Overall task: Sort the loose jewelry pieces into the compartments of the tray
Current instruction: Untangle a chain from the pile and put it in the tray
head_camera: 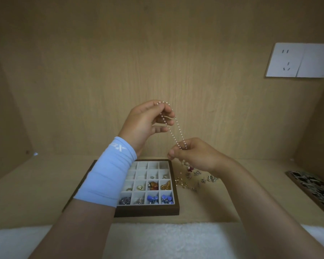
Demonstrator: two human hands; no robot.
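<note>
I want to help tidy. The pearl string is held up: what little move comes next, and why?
Probably lower the pearl string into an empty-looking back-row compartment of the tray: both the left hand and right hand pinch it in midair, and nearer compartments look filled.

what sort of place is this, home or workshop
Likely a home furniture nook, such as a desk alcove or cabinet interior: a light wood-grain back panel, a white wall socket plate set into it, and a dark brown wooden jewelry tray.
</note>
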